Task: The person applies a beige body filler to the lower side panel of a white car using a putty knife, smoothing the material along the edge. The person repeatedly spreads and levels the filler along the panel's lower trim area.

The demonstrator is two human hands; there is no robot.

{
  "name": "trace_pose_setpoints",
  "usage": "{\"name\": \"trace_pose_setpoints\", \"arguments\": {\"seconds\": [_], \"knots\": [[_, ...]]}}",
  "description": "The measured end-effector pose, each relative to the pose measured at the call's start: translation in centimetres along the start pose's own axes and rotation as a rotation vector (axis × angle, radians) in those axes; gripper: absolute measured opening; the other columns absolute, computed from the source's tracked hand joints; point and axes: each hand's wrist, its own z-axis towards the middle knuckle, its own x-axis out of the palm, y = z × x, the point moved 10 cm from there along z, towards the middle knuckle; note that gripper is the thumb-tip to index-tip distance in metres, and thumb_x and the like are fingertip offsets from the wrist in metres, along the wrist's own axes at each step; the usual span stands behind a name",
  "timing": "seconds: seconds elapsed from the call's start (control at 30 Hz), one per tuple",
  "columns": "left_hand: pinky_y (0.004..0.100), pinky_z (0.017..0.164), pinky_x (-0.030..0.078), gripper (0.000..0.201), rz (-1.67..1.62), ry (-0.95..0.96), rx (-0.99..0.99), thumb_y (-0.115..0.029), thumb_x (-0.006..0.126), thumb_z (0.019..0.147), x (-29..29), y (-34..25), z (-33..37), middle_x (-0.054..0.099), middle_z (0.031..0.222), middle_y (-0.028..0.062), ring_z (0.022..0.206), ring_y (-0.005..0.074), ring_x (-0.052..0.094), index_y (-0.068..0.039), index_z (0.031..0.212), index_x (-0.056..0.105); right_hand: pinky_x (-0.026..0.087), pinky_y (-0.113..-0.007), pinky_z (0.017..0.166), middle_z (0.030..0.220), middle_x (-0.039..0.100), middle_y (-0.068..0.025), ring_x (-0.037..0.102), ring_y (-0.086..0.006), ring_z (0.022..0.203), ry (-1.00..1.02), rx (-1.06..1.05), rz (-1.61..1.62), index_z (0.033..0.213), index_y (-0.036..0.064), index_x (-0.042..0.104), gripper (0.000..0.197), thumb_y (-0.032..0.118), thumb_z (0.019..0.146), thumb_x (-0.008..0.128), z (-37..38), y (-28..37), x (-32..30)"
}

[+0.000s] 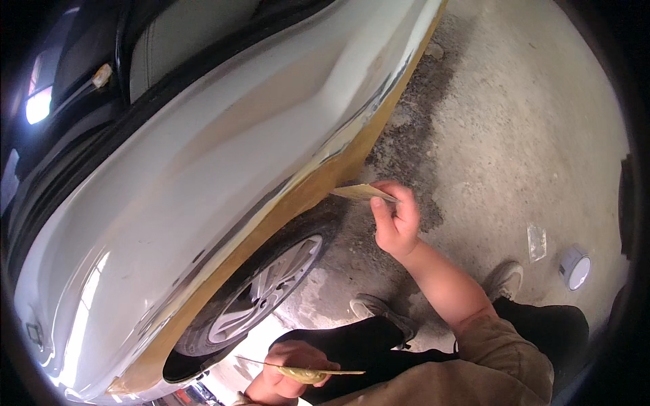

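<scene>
My right hand (396,218) pinches a thin yellowish spreader (360,193) and holds its edge against the lower rim of a white car body panel (203,169), where a tan filler band (318,186) runs along the wheel arch. My left hand (288,375) sits low by my knee, gripping a flat board (305,370) that carries a dab of yellowish filler. A silver alloy wheel (264,287) with its black tyre lies under the arch, between my two hands.
Rough concrete floor (514,122) stretches to the right. A round white tin (575,267) and a small clear wrapper (536,241) lie on it near my grey shoes (504,277). The car's dark window area (81,61) fills the upper left.
</scene>
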Motion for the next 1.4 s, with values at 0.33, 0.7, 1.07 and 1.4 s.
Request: {"name": "trace_pose_setpoints", "arguments": {"seconds": [0.33,0.7,1.07,1.4], "knots": [[0.0350,0.068,0.060,0.018,-0.068,-0.023,-0.105,-0.008,0.084,0.085,-0.7,1.1,-1.0,0.079,0.091,0.0127,0.077,0.0263,0.076,-0.005,0.097,0.071,0.054,-0.028,0.086,0.113,0.068,-0.0116,0.066,-0.0139,0.100,0.081,0.244,0.338,0.125,-0.0037,0.055,0.023,0.002,0.104,0.061,-0.3,0.0,2.5],[0.0316,0.052,0.049,0.042,0.060,0.068,-0.097,-0.040,0.065,0.102,-0.2,0.7,-0.3,0.067,0.073,0.0125,0.058,0.0200,0.063,0.002,0.098,0.068,0.058,-0.029,0.076,0.109,0.073,-0.0152,0.071,-0.0173,0.087,0.308,0.174,0.540,0.115,-0.0029,0.063,0.017,-0.004,0.098,0.064,0.9,7.8,2.7],[0.0288,0.057,0.044,0.055,0.053,-0.108,-0.309,-0.050,0.062,0.102,-0.7,1.7,-0.1,0.065,0.073,0.0090,0.063,0.0168,0.060,0.003,0.093,0.069,0.064,-0.027,0.062,0.107,0.074,-0.0105,0.077,-0.0221,0.085,0.914,-0.248,0.131,0.101,0.0175,0.084,0.020,0.015,0.081,0.084,4.2,20.5,1.2],[0.0306,0.038,0.036,0.056,-0.176,-0.536,-0.137,-0.052,0.061,0.102,-2.0,1.2,-2.8,0.054,0.056,0.0090,0.043,0.0195,0.046,-0.002,0.077,0.063,0.056,-0.030,0.074,0.097,0.074,-0.0066,0.068,-0.0115,0.085,0.567,0.509,0.096,0.119,-0.0010,0.067,0.024,0.014,0.101,0.066,0.5,-1.5,-0.5]]}}
